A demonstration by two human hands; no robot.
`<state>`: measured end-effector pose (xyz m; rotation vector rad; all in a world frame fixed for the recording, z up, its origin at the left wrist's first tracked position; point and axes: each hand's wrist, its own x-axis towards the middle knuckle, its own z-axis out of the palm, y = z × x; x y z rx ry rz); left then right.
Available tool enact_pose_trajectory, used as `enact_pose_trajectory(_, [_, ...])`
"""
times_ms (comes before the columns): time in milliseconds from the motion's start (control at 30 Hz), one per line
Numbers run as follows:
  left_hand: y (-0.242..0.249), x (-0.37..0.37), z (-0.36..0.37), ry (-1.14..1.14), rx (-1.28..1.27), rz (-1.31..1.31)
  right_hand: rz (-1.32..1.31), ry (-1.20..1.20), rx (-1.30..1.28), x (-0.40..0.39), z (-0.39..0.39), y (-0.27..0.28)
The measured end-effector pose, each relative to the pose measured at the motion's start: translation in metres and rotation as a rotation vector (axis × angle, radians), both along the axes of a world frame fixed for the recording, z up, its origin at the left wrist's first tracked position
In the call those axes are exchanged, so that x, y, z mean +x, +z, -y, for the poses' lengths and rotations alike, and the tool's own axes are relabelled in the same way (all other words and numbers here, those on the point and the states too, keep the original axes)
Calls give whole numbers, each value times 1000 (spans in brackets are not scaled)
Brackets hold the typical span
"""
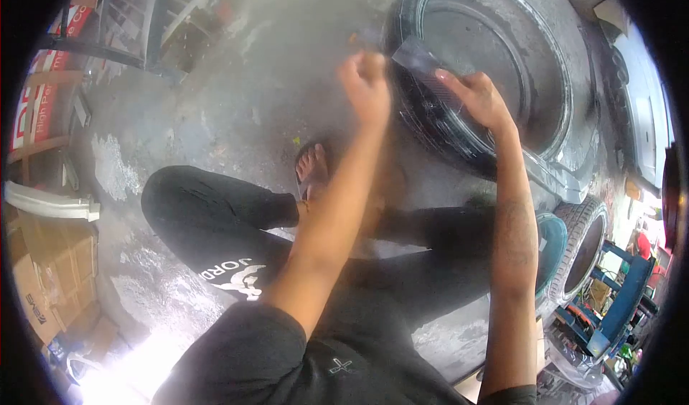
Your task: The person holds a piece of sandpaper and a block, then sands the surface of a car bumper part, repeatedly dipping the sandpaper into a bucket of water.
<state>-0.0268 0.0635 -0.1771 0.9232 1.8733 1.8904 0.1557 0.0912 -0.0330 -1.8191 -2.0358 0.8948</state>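
Grey floor [208,118] bears a large tyre [430,133]; cardboard box [61,250] contents hidden.

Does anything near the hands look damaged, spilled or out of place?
Two things look odd. The black tire by the right hand has whitish streaks along its side, scuffs or residue, I can't tell which. The floor beyond the left knee has pale, ragged patches, perhaps worn coating.
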Motion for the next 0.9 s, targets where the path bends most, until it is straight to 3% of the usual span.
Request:
enact_pose_trajectory(133, [10,15,6,-98,86,-103,56,21,-5,1,-1,-1])
enact_pose_trajectory(267, [17,18,-2,-77,101,10,26,-8,-30,3,0,-3])
enact_pose_trajectory(367, [23,17,9,-195,163,-194,-13,41,64,4,-2,-7])
enact_pose_trajectory(467, [29,14,-14,-89,169,-108,-53,54,56,13,-6,-24])
enact_pose_trajectory(533, [33,17,-3,-145,169,19,32,46,2,8,-5,-6])
enact_pose_trajectory(633, [35,19,15,-212,113,-272,41,90,66,6,-3,-6])
enact_pose_trajectory(733, [35,20,-6,-99,113,-182,-33,178,132,13,-1,-12])
enact_pose_trajectory(767, [38,23,1,-135,119,-103,7,84,42,15,-7,-22])
enact_pose_trajectory(867, [35,26,18,-201,123,-286,15,133,84,5,-1,-3])
enact_pose_trajectory(900, [35,22,10,-204,114,-286,37,122,57,17,-9,-22])
